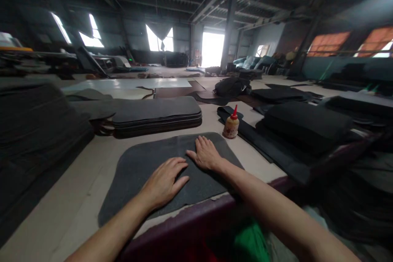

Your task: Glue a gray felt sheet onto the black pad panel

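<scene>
A dark grey sheet [138, 168] with rounded corners lies flat near the front edge of the table. My left hand [164, 182] rests on its middle, palm down, thumb apart from the fingers. Farther forward and to the right, my right hand [205, 153] lies on the same sheet near its far edge, fingers stretched out and thumb pointing left. Neither hand holds anything. Just beyond the sheet's far right corner stands a glue bottle [231, 127] with a red pointed nozzle, upright and smeared. The sheet under both palms is hidden.
A neat stack of similar grey sheets [156, 110] sits behind the sheet. A tall dark stack [37, 131] rises at the left. Dark strips [254, 139] and another dark stack [303, 125] lie at the right. The pale tabletop [76, 188] has a dark purple front edge.
</scene>
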A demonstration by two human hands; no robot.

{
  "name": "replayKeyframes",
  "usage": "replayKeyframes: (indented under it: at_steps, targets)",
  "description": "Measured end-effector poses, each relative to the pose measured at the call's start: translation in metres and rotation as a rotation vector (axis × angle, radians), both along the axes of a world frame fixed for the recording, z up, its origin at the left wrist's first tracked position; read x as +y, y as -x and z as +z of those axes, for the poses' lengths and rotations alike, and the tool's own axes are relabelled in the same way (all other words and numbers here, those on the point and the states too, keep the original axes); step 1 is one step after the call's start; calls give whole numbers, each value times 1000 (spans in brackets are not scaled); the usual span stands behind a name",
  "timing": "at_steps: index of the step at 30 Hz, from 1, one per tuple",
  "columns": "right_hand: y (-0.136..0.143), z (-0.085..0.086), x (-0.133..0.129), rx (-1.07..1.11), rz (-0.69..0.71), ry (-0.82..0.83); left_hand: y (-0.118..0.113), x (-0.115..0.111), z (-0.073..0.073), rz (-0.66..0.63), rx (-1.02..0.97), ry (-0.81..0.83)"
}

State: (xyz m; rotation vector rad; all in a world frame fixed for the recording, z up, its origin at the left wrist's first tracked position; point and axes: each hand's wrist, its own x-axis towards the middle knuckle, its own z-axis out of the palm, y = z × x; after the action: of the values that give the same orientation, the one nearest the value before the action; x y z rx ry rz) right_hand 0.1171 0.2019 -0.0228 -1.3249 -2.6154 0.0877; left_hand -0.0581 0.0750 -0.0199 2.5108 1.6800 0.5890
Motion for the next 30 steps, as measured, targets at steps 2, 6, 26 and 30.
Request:
replayKeyframes:
  at_steps: [2,6,26,30]
  targets:
    - [-8,-1,8,-3,-66,22,1,0,0,1,0,0]
    - [-32,-2,13,-25,-185,25,2,-1,0,-10,3,-3]
    - [-101,-18,-61,-42,-12,-70,-5,-7,8,-13,24,58]
    - [-104,-32,-51,-104,-5,-182,-5,2,21,-36,51,86]
